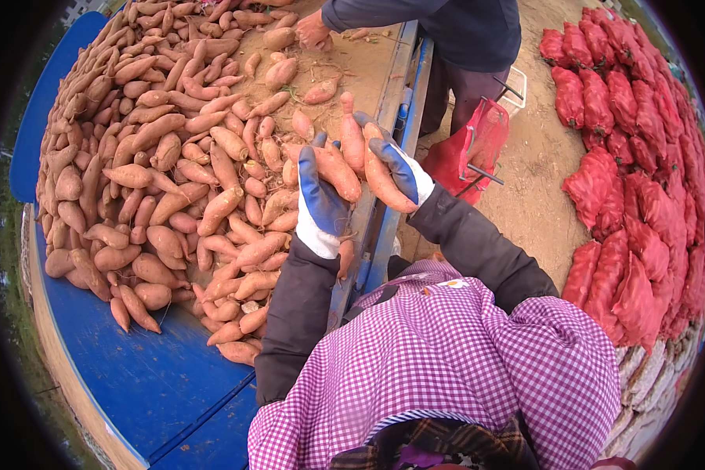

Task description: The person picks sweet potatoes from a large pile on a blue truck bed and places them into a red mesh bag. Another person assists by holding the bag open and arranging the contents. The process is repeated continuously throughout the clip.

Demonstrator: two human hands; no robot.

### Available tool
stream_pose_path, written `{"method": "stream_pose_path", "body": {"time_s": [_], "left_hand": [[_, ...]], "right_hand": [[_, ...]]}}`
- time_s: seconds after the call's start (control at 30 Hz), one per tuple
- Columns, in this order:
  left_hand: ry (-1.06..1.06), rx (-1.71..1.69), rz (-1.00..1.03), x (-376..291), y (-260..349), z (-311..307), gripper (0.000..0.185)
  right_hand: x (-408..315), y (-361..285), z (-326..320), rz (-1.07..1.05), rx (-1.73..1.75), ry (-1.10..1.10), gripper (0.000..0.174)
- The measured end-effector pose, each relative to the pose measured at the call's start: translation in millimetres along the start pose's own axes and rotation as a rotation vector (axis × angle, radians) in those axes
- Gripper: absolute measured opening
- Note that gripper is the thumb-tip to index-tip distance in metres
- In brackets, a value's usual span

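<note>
My left hand (324,202), in a white knit glove with a blue coated palm, holds a sweet potato (336,174) between thumb and fingers. My right hand (404,167), gloved the same way, grips a long sweet potato (380,176) that slants down toward its wrist. Between the two hands is another sweet potato (352,141) with a narrow upper end; which hand bears it I cannot tell. Both hands are above the side rail (382,226) of a blue truck bed. To their left lies a large heap of sweet potatoes (170,153).
A co-worker's hand (314,30) touches sweet potatoes at the far side of the bed. Beside that person a red mesh bag (476,147) hangs on a metal frame, near a white crate (514,91). Filled red mesh sacks (634,176) are stacked on the right.
</note>
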State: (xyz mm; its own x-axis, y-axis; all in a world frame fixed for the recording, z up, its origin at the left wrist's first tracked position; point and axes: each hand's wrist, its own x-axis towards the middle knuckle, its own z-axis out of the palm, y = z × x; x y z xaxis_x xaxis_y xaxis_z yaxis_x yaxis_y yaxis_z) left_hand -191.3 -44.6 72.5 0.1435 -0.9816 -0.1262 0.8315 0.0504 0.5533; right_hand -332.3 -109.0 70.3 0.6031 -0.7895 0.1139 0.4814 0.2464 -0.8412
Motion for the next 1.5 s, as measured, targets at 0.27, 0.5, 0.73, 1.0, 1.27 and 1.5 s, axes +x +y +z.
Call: {"method": "stream_pose_path", "body": {"time_s": [0.27, 0.5, 0.73, 1.0, 1.27, 1.5], "left_hand": [[-0.137, 0.414, -0.263, -37, -68, 55, 0.054], [-0.534, 0.916, -0.570, -62, -144, 59, 0.054], [-0.851, 0.780, -0.861, -108, -243, 46, 0.072], [-0.947, 0.753, -1.068, -135, -350, 4, 0.066], [-1.465, 0.979, -0.619, -111, -344, 16, 0.046], [-0.607, 1.050, -0.203, -25, -192, 2, 0.040]], "right_hand": [[-111, -12, -44, 0.067, 0.055, 0.093, 0.067], [-250, 8, -95, -0.025, 0.487, 0.248, 0.067], [-372, 54, -129, -0.205, 0.472, 0.604, 0.055], [-476, 83, -212, 0.201, 0.381, 0.594, 0.074], [-488, 150, -328, 0.591, 0.353, 0.745, 0.045], [-426, 162, -308, 0.711, -0.418, 1.327, 0.025]]}}
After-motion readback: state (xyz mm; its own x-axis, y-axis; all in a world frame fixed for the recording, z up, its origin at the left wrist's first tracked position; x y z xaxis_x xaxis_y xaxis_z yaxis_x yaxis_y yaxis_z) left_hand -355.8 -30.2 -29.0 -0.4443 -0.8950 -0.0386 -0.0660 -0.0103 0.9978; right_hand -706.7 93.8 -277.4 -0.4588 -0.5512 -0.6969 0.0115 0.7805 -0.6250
